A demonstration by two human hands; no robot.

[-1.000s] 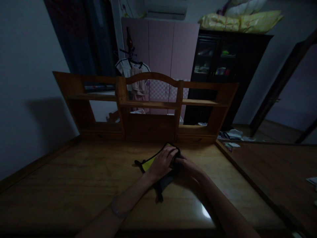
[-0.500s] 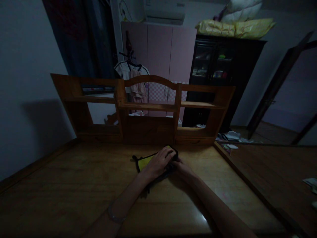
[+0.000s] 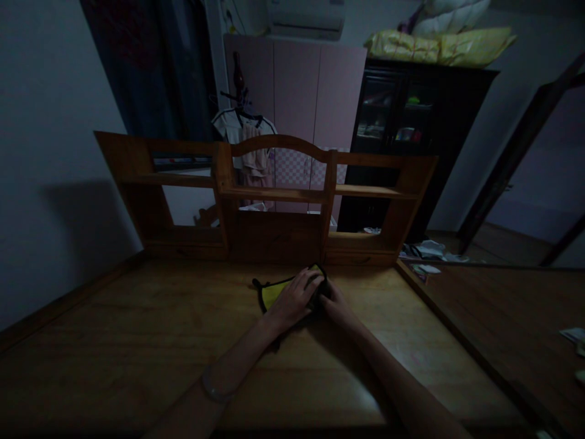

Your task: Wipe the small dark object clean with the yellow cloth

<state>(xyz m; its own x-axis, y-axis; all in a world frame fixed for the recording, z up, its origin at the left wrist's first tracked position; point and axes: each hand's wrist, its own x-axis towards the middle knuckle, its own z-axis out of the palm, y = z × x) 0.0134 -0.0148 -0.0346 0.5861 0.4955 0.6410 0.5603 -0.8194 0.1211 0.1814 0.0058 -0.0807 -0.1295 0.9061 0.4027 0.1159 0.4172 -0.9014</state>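
One yellow cloth (image 3: 273, 293) with a dark border lies on the wooden table (image 3: 137, 341), near the far edge and just in front of one wooden shelf unit (image 3: 274, 235). Two grips meet on it. The left grip (image 3: 295, 299) lies palm down on the cloth, fingers stretched flat and clasping nothing. The right grip (image 3: 337, 305) touches the cloth's right edge. Its fingertips sit in shadow beside the left's, so I cannot tell whether it clasps. One bracelet (image 3: 211, 388) circles the left wrist.
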